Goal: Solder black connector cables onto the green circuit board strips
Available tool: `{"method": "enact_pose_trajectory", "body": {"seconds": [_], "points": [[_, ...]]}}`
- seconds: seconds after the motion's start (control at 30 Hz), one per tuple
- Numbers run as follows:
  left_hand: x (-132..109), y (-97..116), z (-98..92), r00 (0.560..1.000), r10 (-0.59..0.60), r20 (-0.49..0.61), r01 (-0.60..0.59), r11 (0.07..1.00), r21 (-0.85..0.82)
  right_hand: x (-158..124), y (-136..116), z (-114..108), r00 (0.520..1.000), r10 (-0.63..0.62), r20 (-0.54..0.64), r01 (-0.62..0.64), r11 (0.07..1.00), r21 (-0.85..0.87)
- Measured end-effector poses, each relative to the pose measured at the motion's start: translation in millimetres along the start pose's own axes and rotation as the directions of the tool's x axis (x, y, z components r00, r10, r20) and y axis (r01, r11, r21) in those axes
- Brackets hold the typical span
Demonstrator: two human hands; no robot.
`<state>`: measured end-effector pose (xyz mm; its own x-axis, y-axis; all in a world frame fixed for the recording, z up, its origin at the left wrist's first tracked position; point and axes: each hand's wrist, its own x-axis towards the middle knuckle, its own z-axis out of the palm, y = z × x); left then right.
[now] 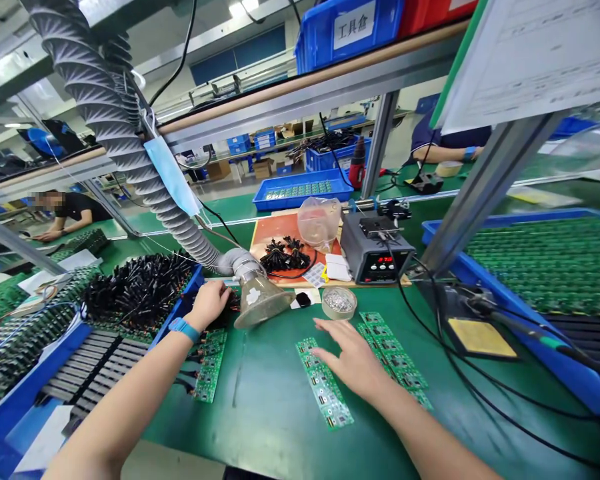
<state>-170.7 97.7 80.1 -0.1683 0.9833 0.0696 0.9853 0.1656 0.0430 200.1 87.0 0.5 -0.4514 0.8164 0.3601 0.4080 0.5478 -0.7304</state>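
In the head view, the person's left hand (209, 305), wearing a blue wristband (184, 328), is showing at eight o'clock from the centre. Its fingers are bending near a pale, cone-shaped fume funnel (263, 303), which is sitting at its three o'clock; whether they are pinching anything, one cannot tell. At its six o'clock, a green circuit-board strip with black wires (211, 367) is lying on the green, smooth-topped bench (260, 407). At its nine o'clock, a blue plastic bin (193, 288) is carrying a heap of black cables (135, 290).

The right hand (347, 350) is holding its thumb and fingers spread at five o'clock from the centre. Its thumb is overlapping a slim green circuit-board strip (330, 400) at its eight o'clock; contact is staying unclear. More green circuit-board strips (395, 357) are lying at its three o'clock. A round, shallow container of silvery bits (339, 302) is standing near its eleven o'clock, and a dark grey, boxy soldering station (375, 250) is displaying red digits beyond, toward half past twelve.
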Motion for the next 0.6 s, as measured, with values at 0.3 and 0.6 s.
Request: {"method": "enact_pose_trajectory", "body": {"seconds": [0.3,0.6], "points": [[0,9,3.7,0.983,-0.035,-0.178,-0.006,0.975,-0.223,-6,-21,7,0.913,0.101,0.395,-0.016,0.977,-0.211],[-73,31,-66.7,0.617,-0.386,-0.686,-0.046,0.852,-0.521,2,-12,4,0.945,0.092,0.313,-0.034,0.982,-0.184]]}}
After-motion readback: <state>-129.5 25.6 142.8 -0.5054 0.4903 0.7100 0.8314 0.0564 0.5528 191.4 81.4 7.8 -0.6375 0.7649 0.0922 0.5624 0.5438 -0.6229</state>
